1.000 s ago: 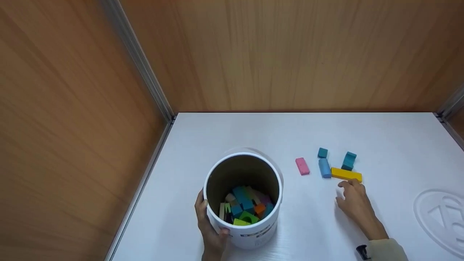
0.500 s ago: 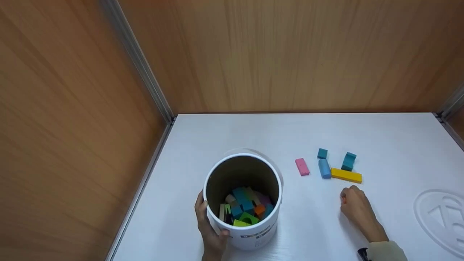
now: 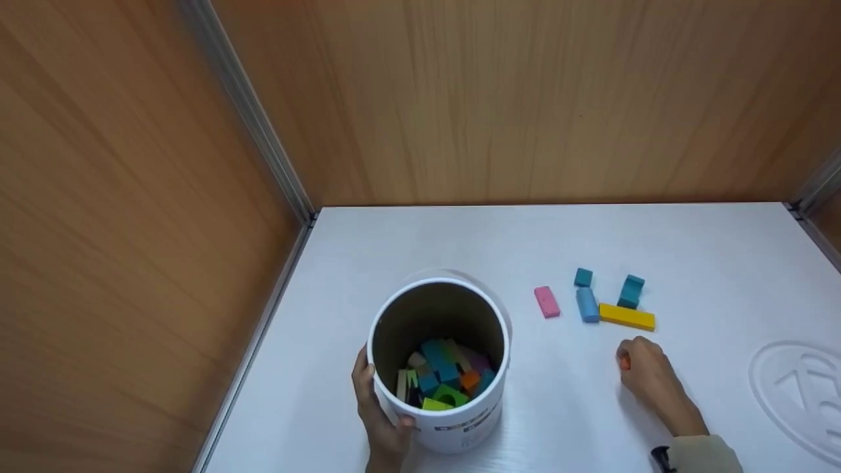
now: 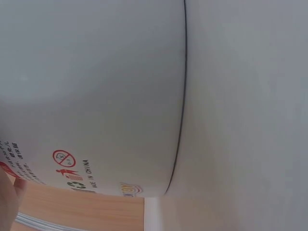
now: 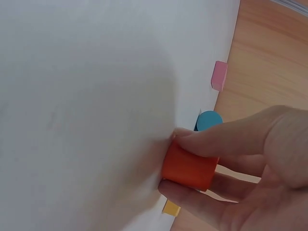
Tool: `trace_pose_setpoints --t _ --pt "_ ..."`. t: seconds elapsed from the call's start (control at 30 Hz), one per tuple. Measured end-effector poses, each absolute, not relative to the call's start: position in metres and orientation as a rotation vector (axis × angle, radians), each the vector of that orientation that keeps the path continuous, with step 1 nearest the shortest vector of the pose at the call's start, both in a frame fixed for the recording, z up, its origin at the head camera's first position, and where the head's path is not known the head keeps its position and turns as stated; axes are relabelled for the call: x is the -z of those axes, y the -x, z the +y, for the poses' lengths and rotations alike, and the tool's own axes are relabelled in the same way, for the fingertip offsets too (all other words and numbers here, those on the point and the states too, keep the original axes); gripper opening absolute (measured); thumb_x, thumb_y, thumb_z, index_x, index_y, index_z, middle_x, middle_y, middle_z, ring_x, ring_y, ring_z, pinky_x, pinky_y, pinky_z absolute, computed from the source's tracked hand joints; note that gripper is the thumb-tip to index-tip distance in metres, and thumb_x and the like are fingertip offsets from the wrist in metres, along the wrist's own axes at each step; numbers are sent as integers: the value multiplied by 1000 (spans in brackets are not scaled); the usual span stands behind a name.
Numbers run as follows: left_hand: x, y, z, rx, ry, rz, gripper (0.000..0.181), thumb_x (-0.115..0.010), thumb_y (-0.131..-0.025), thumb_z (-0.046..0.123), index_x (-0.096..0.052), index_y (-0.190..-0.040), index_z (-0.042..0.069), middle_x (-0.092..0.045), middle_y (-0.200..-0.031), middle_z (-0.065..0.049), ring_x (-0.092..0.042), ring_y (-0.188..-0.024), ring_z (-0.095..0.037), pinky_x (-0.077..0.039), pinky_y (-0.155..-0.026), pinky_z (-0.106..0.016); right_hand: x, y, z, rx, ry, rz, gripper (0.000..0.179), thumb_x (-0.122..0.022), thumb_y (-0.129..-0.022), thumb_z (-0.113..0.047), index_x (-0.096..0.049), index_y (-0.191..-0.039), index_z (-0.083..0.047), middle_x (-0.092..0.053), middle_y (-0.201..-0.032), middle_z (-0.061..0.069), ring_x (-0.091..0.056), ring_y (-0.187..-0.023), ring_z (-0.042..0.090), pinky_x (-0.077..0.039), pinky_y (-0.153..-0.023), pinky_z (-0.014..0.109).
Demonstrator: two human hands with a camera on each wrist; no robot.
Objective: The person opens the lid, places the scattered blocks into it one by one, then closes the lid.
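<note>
My left hand (image 3: 382, 414) grips the left side of a white bucket (image 3: 460, 430), its thumb on the front just below the rim. Inside lie several coloured toy blocks. The bucket's printed wall (image 4: 96, 110) fills much of the left wrist view. Right of the bucket, my right hand (image 3: 650, 378) pinches an orange block (image 5: 189, 168) between thumb and fingers, low over the white table. In the head view only a bit of that block shows past the fingers. Just beyond this hand lie a yellow bar block (image 3: 627, 316) and a blue cylinder block (image 3: 587, 305).
Farther back are a teal cube (image 3: 583, 277) and a curved teal block (image 3: 631, 291). A pink block (image 3: 546, 301) lies between bucket and cylinder. A round clear lid (image 3: 805, 394) lies at the right. Wooden panels (image 3: 525, 98) stand behind and left of the table.
My right hand has drawn back a little from the yellow bar, and its spread fingers have closed on the orange block. The left hand and bucket stay put.
</note>
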State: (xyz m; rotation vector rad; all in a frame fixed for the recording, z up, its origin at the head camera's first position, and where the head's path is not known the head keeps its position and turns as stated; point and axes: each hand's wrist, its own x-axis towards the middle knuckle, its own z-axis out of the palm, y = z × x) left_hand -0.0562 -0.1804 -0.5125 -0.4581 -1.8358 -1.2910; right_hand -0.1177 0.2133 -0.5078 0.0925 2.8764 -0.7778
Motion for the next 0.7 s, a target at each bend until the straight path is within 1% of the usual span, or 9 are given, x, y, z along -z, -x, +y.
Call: trace_pose_setpoints --t 0.23,0.47,0.7 --pt "511 55 -181 1306 450 -1856 80 -47 -90 60 -20 -138 1 -22 -147 -25 -30 -132 -34 -27 -111 -34 505 119 215 765 -88 2831 18 -64 -79 11 -60 -96 9 -53 -85 14 -50 -78 27 -52 -69 36" --pt "514 55 -182 1312 460 -1847 81 -47 -90 60 -20 -139 1 -21 -147 -26 -28 -133 -33 -22 -112 -34 507 119 219 774 -54 2871 19 -67 -77 10 -60 -94 7 -55 -85 14 -50 -78 28 -53 -70 40" --pt "515 56 -182 1289 453 -1863 79 -46 -91 59 -19 -138 1 -21 -147 -26 -29 -133 -32 -24 -112 -32 501 122 221 801 -91 2804 26 -68 -78 6 -60 -102 9 -56 -93 19 -50 -84 32 -53 -75 44"
